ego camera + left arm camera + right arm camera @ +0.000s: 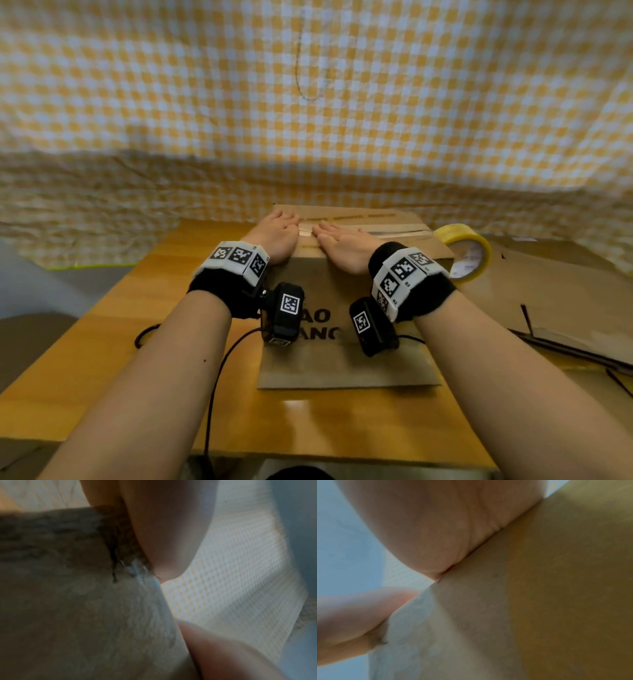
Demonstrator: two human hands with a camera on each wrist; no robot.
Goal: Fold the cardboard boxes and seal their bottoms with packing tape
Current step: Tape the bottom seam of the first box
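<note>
A brown cardboard box [346, 363] with black lettering stands on the wooden table, its folded bottom facing up. A strip of clear packing tape [387, 229] runs along the seam on top. My left hand [277, 233] lies at the left end of the seam, fingers bent over the box's left edge. My right hand [342, 245] lies flat on the top with straight fingers on the tape. Both wrist views are blurred: the left shows cardboard [68, 601] under the hand, the right shows the palm pressed on cardboard [539, 601].
A roll of clear tape [469, 253] stands on edge right of the box. Flattened cardboard sheets [565, 301] lie at the right. The wooden table [102, 342] carries a black cable [147, 337]. Yellow checked cloth [308, 102] hangs behind.
</note>
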